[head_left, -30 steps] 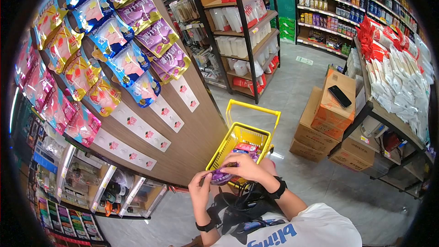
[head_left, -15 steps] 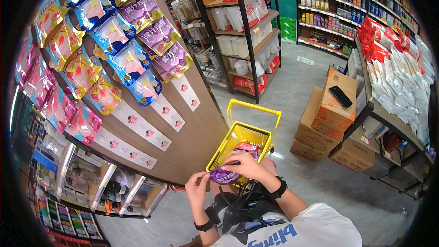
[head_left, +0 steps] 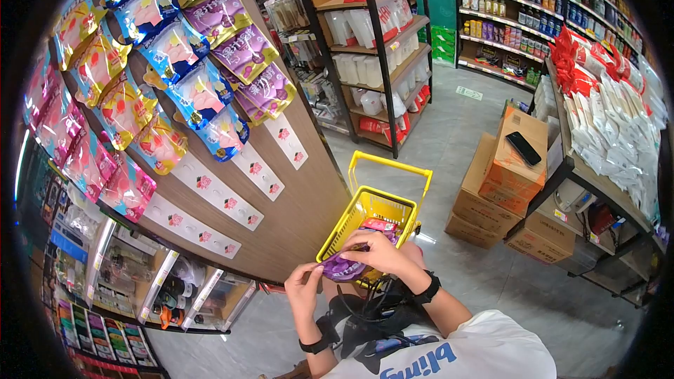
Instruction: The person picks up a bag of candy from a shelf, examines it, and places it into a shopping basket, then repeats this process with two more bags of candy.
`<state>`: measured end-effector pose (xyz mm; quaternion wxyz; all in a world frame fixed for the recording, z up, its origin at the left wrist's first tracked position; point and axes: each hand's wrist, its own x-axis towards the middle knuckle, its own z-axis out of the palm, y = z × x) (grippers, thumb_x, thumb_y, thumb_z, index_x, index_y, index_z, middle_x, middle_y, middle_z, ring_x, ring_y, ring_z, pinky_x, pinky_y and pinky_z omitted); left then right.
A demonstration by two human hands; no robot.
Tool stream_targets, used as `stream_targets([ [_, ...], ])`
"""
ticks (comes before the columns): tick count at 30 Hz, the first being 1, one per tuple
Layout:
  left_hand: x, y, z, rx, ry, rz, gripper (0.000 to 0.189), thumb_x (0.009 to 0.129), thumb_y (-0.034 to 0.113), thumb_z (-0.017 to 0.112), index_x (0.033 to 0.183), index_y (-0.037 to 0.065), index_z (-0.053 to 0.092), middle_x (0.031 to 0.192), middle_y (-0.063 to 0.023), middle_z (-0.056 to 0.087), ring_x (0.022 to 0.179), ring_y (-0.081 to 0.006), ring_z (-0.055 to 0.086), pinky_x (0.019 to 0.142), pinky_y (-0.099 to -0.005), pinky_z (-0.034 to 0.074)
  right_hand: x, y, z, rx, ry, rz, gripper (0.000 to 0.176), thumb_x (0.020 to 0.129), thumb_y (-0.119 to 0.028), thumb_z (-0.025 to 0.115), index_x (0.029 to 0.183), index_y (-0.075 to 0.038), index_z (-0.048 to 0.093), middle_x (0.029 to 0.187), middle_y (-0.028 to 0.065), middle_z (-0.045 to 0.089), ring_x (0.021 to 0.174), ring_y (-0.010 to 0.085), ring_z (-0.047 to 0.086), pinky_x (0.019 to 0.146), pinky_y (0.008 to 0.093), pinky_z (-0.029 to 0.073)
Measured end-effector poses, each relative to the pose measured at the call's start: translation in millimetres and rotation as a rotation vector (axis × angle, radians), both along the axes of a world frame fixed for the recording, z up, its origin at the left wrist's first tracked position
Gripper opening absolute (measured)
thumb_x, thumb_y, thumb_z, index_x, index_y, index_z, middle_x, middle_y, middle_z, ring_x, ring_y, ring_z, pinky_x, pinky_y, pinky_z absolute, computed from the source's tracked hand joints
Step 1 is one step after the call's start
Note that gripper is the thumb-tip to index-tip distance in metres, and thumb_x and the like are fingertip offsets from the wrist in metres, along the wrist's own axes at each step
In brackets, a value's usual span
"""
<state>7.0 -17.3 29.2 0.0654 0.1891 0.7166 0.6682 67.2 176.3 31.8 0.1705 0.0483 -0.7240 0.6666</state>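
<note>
A purple candy bag (head_left: 340,269) is stretched between my two hands, over the near end of a yellow shopping basket (head_left: 341,230). My left hand (head_left: 303,286) pinches its left edge. With fingers bent, my right hand (head_left: 375,251) grips its upper right side and covers part of it. More purple and red packages (head_left: 379,224) lie inside the basket, partly hidden by my right hand. To the left, similar purple bags (head_left: 242,52) hang on white adhesive strips (head_left: 210,189) fixed to a brown panel, beside blue, yellow and pink bags.
Stacked cardboard boxes (head_left: 484,200) stand on the right, a black phone (head_left: 524,148) lying on the top one. Behind them is a table with white and red plastic packs (head_left: 607,123). A black-framed shelf (head_left: 382,56) and bottle shelves (head_left: 512,7) stand further back.
The purple bag's upper edge is tilted slightly differently, and my right hand has shifted a little. My left hand stays at nearly the same place.
</note>
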Motion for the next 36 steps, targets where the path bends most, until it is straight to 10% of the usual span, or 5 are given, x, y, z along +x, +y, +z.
stream_targets([
  [36,-5,4,-20,-0.114,0.088,-0.054,0.015,0.078,0.004,0.068,0.090,-0.004,0.063,0.082,-0.0041,0.063,0.075,-0.0091,0.056,0.069,-0.0225,0.045,-1,-3,-4,0.028,-0.036,0.068,0.019,0.080,-0.013,0.067,0.094,-0.001,0.063,0.088,0.0091,0.062,0.083,0.0170,0.058,0.075,0.0284,0.045],
])
